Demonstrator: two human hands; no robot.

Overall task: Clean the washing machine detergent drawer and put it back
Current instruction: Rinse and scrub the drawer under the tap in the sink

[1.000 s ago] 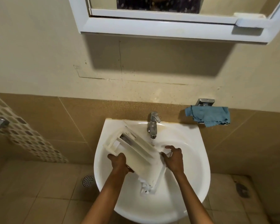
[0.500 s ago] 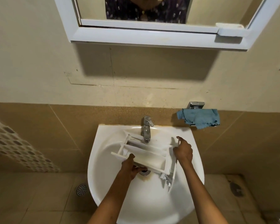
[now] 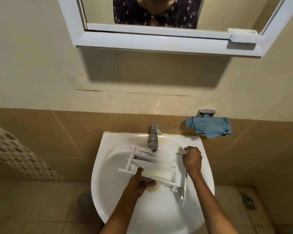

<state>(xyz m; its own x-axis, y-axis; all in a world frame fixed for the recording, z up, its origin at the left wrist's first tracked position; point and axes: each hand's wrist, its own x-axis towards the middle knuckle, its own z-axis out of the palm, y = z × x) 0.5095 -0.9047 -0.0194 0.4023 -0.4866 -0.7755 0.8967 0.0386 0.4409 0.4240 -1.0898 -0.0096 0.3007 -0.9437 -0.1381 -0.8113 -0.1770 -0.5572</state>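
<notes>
Sink (image 3: 108, 166) | left hand (image 3: 139, 183) fingers curled under drawer (image 3: 159, 171), gripping | right hand (image 3: 192, 159) fingers pinch its end

The white plastic detergent drawer (image 3: 159, 171) spans the middle of the white ceramic sink (image 3: 100, 157), taking up most of the bowl's width. The chrome tap (image 3: 153, 137) stands close over the drawer's far edge, leaving little room there. The left hand (image 3: 139, 183) occupies the near left side and the right hand (image 3: 192, 159) the far right corner. Open bowl shows near, between the forearms, and at far left. The blue cloth (image 3: 210, 126) hangs well apart on the right.
</notes>
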